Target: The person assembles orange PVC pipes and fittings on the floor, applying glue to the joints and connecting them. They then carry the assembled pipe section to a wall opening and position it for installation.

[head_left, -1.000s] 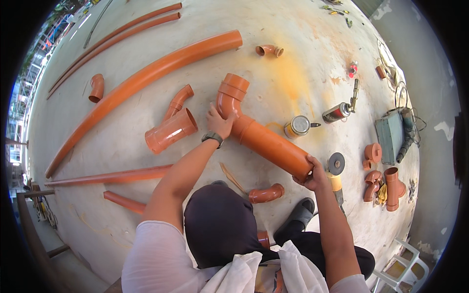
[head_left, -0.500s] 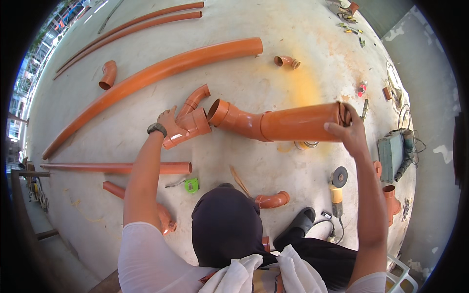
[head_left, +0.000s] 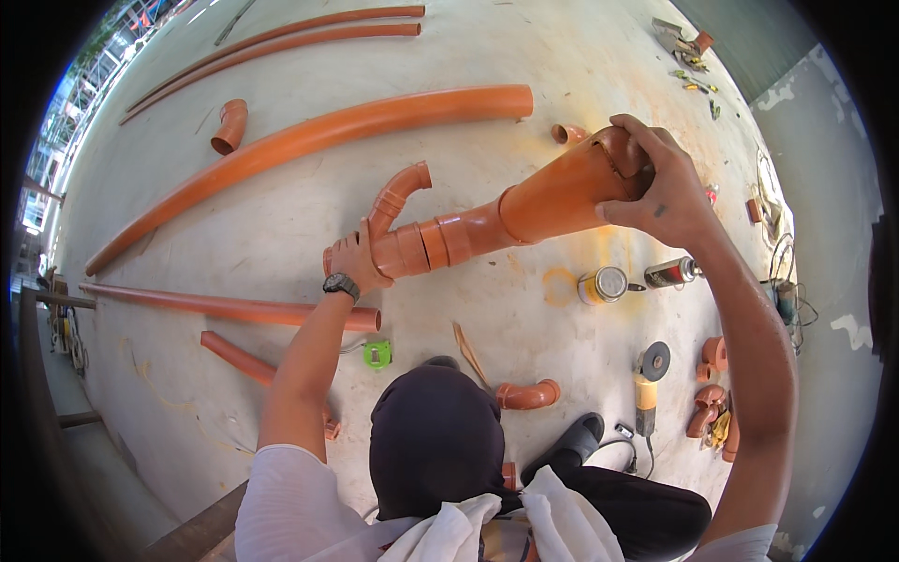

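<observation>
My left hand (head_left: 354,262) is closed around an orange branch fitting (head_left: 401,251), just behind its socket. The fitting's curved side arm (head_left: 403,192) points away from me. My right hand (head_left: 660,183) grips the far right end of a short, thick orange pipe (head_left: 554,199), thumb on the near side and fingers over the rim. An angled orange fitting (head_left: 473,231) sits on that pipe's left end. Its mouth meets the branch fitting's socket, with a dark seam between them; how deep it sits I cannot tell. The joined pieces slant up to the right.
Beyond lie a long orange pipe (head_left: 318,140) and a loose elbow (head_left: 230,127). A paint-like can (head_left: 602,285) and a spray can (head_left: 670,273) are under my right forearm. Nearer are an angle grinder (head_left: 647,389), a green tape measure (head_left: 377,354) and another elbow (head_left: 527,394).
The gap between the angled fitting and the branch fitting has closed. My right hand and its pipe end have risen and tilted away; the branch fitting has swung into line with the pipe.
</observation>
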Motion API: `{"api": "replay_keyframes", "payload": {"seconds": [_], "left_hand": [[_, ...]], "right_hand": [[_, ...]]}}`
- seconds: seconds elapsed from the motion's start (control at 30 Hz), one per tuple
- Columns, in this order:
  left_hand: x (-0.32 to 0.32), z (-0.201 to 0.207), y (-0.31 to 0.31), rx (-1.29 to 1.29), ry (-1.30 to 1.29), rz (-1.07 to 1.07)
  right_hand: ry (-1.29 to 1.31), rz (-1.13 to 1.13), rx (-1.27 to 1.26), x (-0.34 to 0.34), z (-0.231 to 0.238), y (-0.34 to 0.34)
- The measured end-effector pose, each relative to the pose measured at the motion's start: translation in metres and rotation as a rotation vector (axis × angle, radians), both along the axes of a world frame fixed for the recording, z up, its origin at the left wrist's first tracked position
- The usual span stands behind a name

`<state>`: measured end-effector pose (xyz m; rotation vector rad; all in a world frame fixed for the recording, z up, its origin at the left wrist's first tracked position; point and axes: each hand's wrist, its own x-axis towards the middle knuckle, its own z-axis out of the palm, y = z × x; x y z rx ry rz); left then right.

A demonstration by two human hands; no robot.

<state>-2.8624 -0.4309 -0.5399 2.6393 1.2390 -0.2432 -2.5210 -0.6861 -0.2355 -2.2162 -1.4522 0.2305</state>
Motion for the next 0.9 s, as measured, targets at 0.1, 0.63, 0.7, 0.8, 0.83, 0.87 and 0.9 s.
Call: {"api": "replay_keyframes", "payload": {"seconds": [0.1,0.63,0.7,0.8,0.83,0.87,0.9], "left_hand": [[-0.001,-0.004,0.0,0.004,-0.029,0.013],[0.005,0.001,0.0,-0.005,-0.022,0.042],[0.005,-0.002,-0.003,0.004,-0.017,0.033],[0.006,-0.006,-0.012,0.047,-0.042,0.051],[0.006,-0.006,-0.015,0.055,-0.059,0.07],[0.006,-0.006,-0.017,0.038,-0.065,0.094],[0.005,-0.004,-0.018,0.036,-0.04,0.093]], "right_hand": [[-0.052,0.014,-0.03,-0.003,0.007,0.013],[-0.04,0.155,-0.04,0.005,0.019,0.098],[0.04,0.078,-0.058,0.013,0.015,0.101],[-0.018,0.134,-0.097,0.022,0.015,0.116],[-0.023,0.147,-0.111,0.023,0.017,0.124],[-0.036,0.134,-0.145,0.024,0.021,0.131],[-0.04,0.137,-0.165,0.023,0.024,0.137]]}}
